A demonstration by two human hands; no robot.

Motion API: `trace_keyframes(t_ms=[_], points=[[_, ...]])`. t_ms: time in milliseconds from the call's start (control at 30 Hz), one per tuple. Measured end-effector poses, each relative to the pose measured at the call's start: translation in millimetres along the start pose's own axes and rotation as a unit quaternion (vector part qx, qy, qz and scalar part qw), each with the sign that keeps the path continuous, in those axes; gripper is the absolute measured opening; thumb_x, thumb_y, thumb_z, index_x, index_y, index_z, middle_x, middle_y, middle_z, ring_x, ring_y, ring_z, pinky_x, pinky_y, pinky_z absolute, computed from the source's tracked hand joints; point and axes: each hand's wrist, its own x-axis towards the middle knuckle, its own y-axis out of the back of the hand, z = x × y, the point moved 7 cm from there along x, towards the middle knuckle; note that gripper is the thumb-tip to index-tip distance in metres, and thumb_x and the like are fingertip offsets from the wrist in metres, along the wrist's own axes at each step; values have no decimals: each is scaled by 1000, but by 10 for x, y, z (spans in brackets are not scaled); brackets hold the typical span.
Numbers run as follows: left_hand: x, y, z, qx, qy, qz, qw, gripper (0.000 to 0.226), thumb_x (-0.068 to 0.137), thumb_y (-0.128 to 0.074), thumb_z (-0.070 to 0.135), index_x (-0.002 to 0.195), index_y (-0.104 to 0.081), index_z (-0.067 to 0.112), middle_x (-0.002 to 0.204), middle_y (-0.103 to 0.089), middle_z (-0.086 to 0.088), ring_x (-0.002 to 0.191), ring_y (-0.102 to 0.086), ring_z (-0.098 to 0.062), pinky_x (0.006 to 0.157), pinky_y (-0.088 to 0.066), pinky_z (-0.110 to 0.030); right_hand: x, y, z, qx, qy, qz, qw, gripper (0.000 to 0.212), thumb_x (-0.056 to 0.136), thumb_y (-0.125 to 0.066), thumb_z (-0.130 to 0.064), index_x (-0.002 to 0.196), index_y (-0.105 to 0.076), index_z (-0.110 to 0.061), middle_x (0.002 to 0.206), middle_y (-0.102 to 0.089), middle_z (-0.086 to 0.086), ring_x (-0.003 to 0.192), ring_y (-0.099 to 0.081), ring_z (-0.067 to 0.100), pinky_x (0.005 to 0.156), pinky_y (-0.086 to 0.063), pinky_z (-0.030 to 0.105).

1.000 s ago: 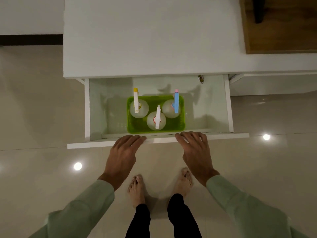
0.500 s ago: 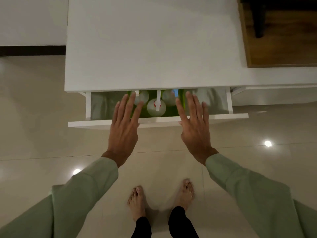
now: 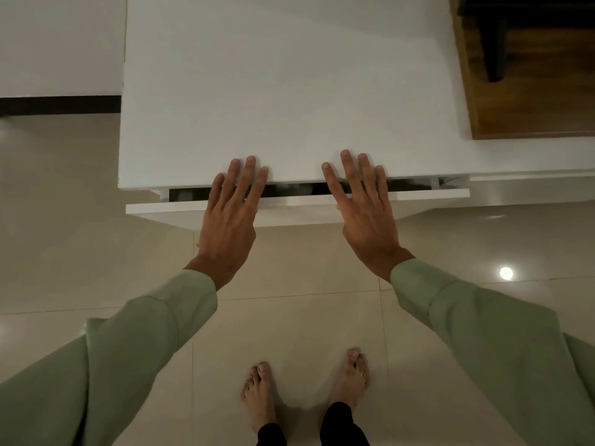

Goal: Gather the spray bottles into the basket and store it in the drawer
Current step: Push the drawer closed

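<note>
The white drawer (image 3: 418,195) is pushed almost fully under the white cabinet top (image 3: 289,91); only a narrow dark slit shows. Through that slit, faint pale shapes of the spray bottles (image 3: 297,188) and a trace of green basket are barely visible; the rest is hidden. My left hand (image 3: 230,217) lies flat against the drawer front left of centre, fingers spread and reaching over the cabinet edge. My right hand (image 3: 362,210) lies flat right of centre in the same way. Neither hand holds anything.
A wooden surface (image 3: 531,91) with a dark object on it adjoins the cabinet at the upper right. Glossy beige floor tiles (image 3: 80,220) surround the cabinet. My bare feet (image 3: 306,391) stand just in front of it.
The drawer has slid inward from wide open to nearly shut, hiding the basket and bottles. Both hands moved forward with the drawer front, fingers flattening out.
</note>
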Motion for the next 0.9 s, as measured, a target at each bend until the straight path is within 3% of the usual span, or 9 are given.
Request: trace_keyframes(t_ms=[133,267,667,800,900], points=[[111,82,0,5,14,44,999,70,82,-57,-16,146,-45,11,156,-43,-14,144,-38,-36,115,-34,-49,139,53,9,-14,-13,-14,1000,97,76,-53,21,159,-26,-20,163,-30,21,150,-28,46,122,-24,62],[204,109,5,17,25,56,998,60,78,-56,-16,132,-56,11,143,-55,-13,129,-50,-37,101,-41,-50,199,73,-7,-36,-17,-17,999,90,70,-56,17,151,-35,-19,154,-39,22,139,-39,46,112,-33,62],[320,190,18,85,36,44,995,60,64,-43,-17,114,-49,15,120,-58,-9,103,-53,-34,86,-40,-45,334,202,-104,-87,-35,11,996,77,58,-58,15,126,-47,-18,120,-48,14,103,-49,35,83,-43,50],[295,253,71,68,59,-5,996,59,69,-47,-16,121,-50,13,128,-54,-11,111,-52,-34,89,-43,-46,340,288,-130,-83,-36,-49,995,78,57,-61,13,127,-47,-17,124,-49,15,106,-51,36,81,-44,49],[209,307,113,41,62,-65,995,58,82,-57,-5,135,-44,14,148,-41,-9,132,-42,-32,103,-40,-45,322,404,-142,-40,-35,-91,994,71,73,-62,6,137,-44,-16,136,-48,16,116,-50,36,85,-44,49]])
